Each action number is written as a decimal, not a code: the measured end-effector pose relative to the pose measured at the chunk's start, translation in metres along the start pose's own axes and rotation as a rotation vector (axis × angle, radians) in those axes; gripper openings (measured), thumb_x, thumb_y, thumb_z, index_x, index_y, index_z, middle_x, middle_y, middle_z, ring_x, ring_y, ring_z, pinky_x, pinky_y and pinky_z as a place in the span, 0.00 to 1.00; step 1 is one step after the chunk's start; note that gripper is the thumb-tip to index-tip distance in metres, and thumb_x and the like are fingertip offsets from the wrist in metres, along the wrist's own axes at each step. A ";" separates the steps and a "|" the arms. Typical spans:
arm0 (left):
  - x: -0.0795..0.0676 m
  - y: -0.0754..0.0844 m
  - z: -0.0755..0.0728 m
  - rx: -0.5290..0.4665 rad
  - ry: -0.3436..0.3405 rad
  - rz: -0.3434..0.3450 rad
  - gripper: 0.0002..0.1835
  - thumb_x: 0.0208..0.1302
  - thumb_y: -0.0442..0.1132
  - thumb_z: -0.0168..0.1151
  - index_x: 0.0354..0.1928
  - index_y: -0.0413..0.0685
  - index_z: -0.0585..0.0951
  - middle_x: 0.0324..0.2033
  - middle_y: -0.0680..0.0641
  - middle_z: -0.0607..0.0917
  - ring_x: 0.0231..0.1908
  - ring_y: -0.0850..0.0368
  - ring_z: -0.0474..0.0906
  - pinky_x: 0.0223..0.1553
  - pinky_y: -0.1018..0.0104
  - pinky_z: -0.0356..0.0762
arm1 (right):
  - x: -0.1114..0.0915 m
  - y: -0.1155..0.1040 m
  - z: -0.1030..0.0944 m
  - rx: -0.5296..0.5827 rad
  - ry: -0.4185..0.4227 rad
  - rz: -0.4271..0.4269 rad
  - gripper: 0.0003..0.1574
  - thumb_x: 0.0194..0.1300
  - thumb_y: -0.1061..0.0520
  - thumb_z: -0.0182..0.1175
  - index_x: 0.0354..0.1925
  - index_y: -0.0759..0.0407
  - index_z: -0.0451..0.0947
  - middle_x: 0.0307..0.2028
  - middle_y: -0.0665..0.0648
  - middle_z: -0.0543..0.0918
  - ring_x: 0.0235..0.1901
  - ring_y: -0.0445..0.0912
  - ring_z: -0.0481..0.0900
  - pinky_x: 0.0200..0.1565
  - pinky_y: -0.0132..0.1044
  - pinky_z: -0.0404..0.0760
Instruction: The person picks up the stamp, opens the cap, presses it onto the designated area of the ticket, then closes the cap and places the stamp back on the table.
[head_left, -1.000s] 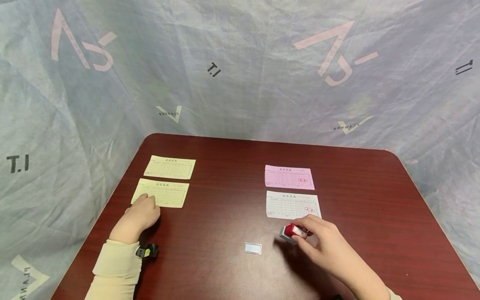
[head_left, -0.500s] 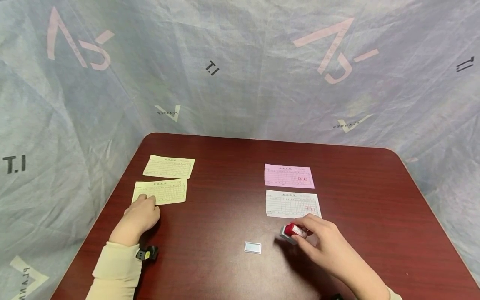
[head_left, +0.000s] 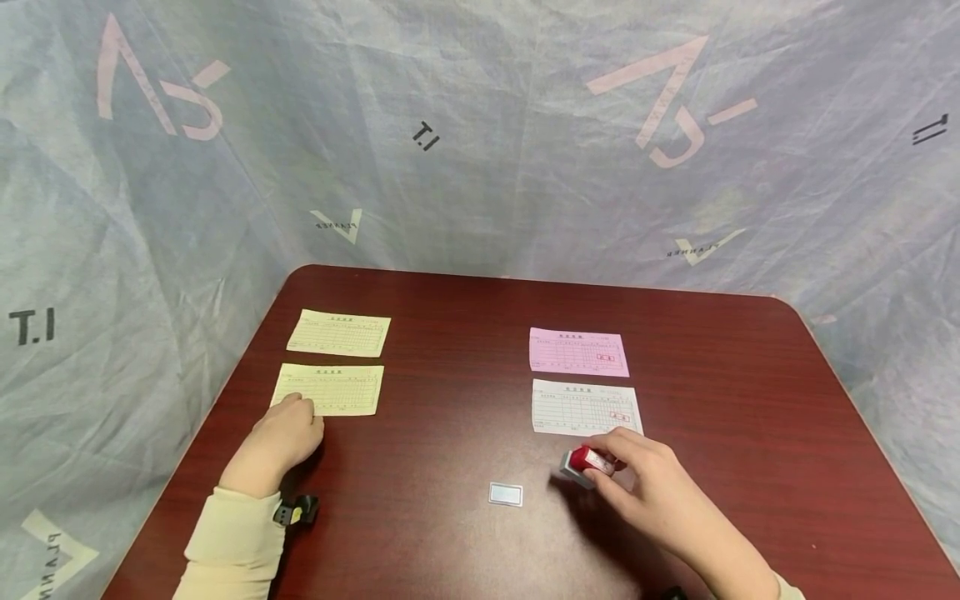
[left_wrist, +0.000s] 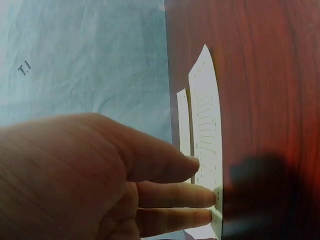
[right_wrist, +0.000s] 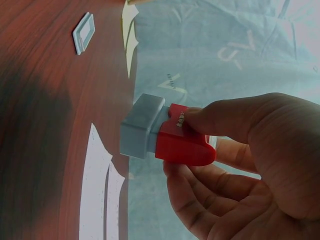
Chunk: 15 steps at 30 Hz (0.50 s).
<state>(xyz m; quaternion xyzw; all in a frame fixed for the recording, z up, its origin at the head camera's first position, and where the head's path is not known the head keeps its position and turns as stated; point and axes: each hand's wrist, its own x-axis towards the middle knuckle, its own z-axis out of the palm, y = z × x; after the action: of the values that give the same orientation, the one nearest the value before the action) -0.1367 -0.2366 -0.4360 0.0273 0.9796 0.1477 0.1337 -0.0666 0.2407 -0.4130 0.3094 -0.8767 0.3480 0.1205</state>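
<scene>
My right hand (head_left: pixel 652 483) holds a red and grey self-inking stamp (right_wrist: pixel 182 135), thumb on one side and fingers on the other. The stamp is tilted above the table, just in front of a white form slip (head_left: pixel 585 407). On the left, fingertips of my left hand (head_left: pixel 283 437) rest on the lower edge of the nearer yellow form slip (head_left: pixel 337 390). In the left wrist view these fingers reach nearly straight onto the paper, the thumb apart from them. Behind it lies another yellow form slip (head_left: pixel 339 333). A small grey rectangular stamp cap (head_left: pixel 506 494) lies between the hands.
A pink form slip (head_left: pixel 577 352) lies behind the white one; both bear a small red boxed mark at the right. All lie on a dark red wooden table (head_left: pixel 450 375). A grey printed cloth (head_left: pixel 480 167) hangs behind and at the sides.
The nearer yellow slip turned slightly under my left hand, then shifted a little right and now lies straighter. My right hand and the stamp have stayed in place.
</scene>
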 end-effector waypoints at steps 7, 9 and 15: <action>-0.004 0.007 0.001 -0.001 0.009 -0.010 0.16 0.70 0.33 0.53 0.47 0.22 0.78 0.42 0.30 0.75 0.41 0.31 0.77 0.41 0.39 0.76 | 0.000 0.001 -0.001 -0.008 -0.006 0.009 0.16 0.56 0.64 0.73 0.43 0.52 0.83 0.34 0.39 0.79 0.31 0.32 0.76 0.33 0.27 0.77; -0.004 0.008 0.001 -0.003 0.017 -0.004 0.16 0.70 0.33 0.53 0.47 0.22 0.79 0.42 0.30 0.76 0.41 0.31 0.77 0.41 0.39 0.76 | 0.001 0.002 -0.002 -0.009 -0.002 0.005 0.16 0.56 0.65 0.73 0.43 0.53 0.83 0.34 0.39 0.79 0.31 0.33 0.76 0.33 0.25 0.76; -0.004 0.013 0.002 -0.004 0.049 0.045 0.14 0.69 0.32 0.55 0.45 0.23 0.81 0.40 0.32 0.77 0.40 0.32 0.78 0.41 0.39 0.77 | 0.002 0.003 -0.002 0.001 0.023 -0.031 0.18 0.55 0.67 0.73 0.43 0.52 0.83 0.33 0.39 0.79 0.31 0.34 0.77 0.33 0.23 0.75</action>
<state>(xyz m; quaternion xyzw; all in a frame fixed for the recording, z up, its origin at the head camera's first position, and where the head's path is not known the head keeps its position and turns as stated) -0.1319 -0.2237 -0.4332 0.0454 0.9814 0.1532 0.1066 -0.0697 0.2430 -0.4119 0.3191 -0.8703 0.3498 0.1358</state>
